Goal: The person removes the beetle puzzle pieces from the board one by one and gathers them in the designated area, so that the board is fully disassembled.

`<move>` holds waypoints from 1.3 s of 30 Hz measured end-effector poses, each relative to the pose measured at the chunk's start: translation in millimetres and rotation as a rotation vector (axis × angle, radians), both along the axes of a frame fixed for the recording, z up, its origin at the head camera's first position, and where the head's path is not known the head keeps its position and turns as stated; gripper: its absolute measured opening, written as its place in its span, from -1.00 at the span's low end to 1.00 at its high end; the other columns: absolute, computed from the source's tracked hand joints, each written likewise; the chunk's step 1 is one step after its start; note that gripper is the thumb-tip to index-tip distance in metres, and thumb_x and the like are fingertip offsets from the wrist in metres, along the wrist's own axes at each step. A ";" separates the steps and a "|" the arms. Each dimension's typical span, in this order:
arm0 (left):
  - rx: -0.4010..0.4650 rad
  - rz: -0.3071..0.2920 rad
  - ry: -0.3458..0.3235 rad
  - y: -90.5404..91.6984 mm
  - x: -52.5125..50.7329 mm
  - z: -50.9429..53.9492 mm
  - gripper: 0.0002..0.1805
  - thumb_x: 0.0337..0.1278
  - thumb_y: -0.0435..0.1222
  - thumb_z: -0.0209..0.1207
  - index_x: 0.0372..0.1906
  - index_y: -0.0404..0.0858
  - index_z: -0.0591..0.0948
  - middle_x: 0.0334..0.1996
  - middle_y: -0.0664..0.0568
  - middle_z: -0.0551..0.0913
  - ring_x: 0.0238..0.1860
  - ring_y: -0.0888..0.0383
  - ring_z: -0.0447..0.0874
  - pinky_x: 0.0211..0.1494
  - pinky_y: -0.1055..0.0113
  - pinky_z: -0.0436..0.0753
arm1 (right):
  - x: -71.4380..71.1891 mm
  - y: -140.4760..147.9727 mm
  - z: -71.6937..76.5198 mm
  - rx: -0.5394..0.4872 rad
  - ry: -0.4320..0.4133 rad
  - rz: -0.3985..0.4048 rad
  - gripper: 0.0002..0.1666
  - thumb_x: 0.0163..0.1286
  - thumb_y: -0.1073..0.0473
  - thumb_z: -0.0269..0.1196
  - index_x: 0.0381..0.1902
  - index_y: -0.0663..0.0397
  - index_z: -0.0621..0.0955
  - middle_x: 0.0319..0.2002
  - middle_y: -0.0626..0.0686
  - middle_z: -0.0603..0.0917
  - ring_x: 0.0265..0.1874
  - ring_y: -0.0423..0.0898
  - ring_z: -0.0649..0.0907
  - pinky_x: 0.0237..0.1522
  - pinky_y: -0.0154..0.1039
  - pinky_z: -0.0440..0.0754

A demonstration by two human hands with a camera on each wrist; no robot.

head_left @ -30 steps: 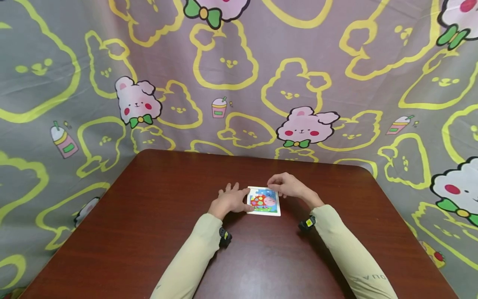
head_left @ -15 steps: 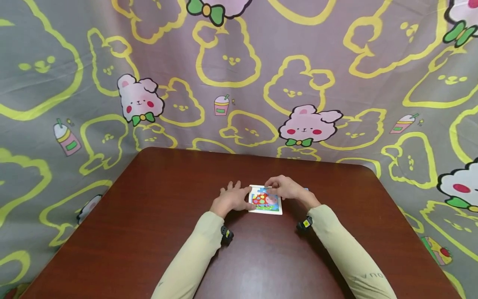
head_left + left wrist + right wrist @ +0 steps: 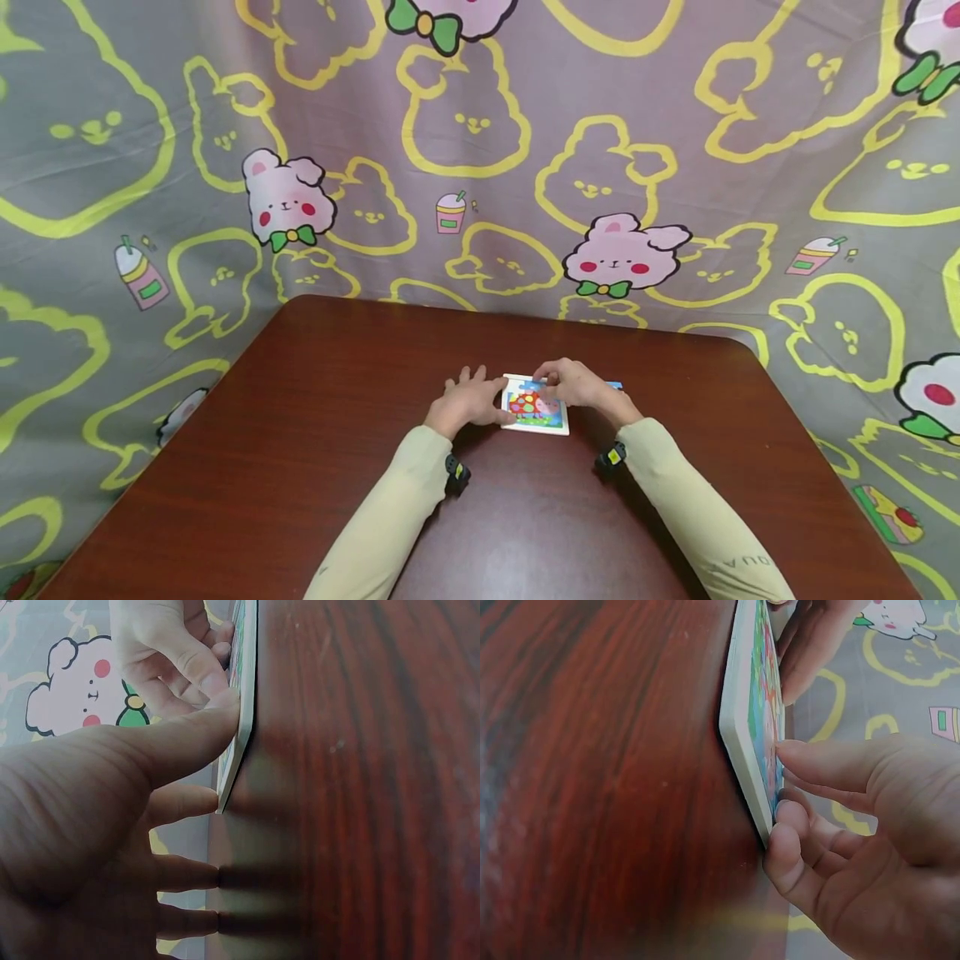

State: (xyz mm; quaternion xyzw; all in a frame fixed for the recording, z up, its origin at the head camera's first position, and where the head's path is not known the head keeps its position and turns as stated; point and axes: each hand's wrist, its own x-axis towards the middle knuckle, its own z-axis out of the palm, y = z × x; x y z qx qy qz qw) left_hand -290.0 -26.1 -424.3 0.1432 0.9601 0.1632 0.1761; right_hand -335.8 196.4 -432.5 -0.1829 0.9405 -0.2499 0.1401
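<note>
A small jigsaw puzzle [image 3: 528,406] in a white frame lies on the table, showing a red-spotted cartoon figure on blue and green. At its upper left a white patch shows. My left hand [image 3: 471,402] rests at the left side with its fingers spread; in the left wrist view the thumb [image 3: 202,735] touches the frame's edge. Over the upper right part is my right hand [image 3: 576,385]. In the right wrist view its thumb [image 3: 825,761] touches the picture, and other fingers bend at the frame's corner. Whether a piece is between the fingertips is hidden.
A blue piece [image 3: 616,385] shows just beyond the right wrist on the dark red-brown table [image 3: 360,400]. Behind the table hangs a grey curtain [image 3: 495,200] with cartoon prints. Both wrists wear small black cameras.
My right hand has moved left and slightly down from the upper right corner onto the picture. The blue piece has come into sight beside its wrist. My left hand stays at the frame.
</note>
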 end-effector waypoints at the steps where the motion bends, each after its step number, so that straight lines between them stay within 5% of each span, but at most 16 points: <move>1: -0.001 -0.003 0.002 0.1 0.1 0.0 -0.16 0.16 0.19 0.22 0.51 0.10 0.23 0.57 -0.19 0.00 0.57 -0.29 -0.18 0.50 -0.28 0.00 | 0.9 -0.7 0.2 0.008 0.011 0.003 -0.69 0.29 0.18 0.36 0.00 0.00 0.68 -0.20 0.09 0.68 -0.32 -0.08 0.59 -0.35 -0.28 0.57; 14: 0.002 -0.008 0.008 -2.3 3.2 -0.6 -0.16 0.15 0.19 0.23 0.51 0.10 0.24 0.57 -0.19 0.00 0.57 -0.30 -0.18 0.49 -0.28 0.01 | 8.3 -8.3 -1.0 0.075 0.058 0.050 -0.67 0.27 0.25 0.37 0.00 0.06 0.64 -0.27 0.06 0.66 -0.33 -0.09 0.58 -0.23 -0.20 0.56; 23: 0.003 -0.010 0.001 -4.4 6.2 1.0 -0.16 0.15 0.17 0.24 0.50 0.09 0.25 0.56 -0.20 0.01 0.56 -0.31 -0.17 0.49 -0.28 0.01 | 12.8 -9.5 -2.4 0.038 0.071 0.066 -0.70 0.28 0.28 0.35 -0.03 0.09 0.59 -0.12 0.16 0.59 -0.15 0.00 0.59 -0.07 -0.05 0.59; 39: 0.007 -0.016 0.007 -6.0 7.1 0.0 -0.17 0.15 0.16 0.24 0.50 0.10 0.26 0.57 -0.20 0.01 0.56 -0.30 -0.16 0.49 -0.28 0.02 | 16.2 -10.9 -3.7 0.005 0.098 0.071 -0.67 0.28 0.31 0.33 -0.03 0.12 0.51 -0.12 0.16 0.54 -0.12 0.00 0.53 -0.06 -0.07 0.53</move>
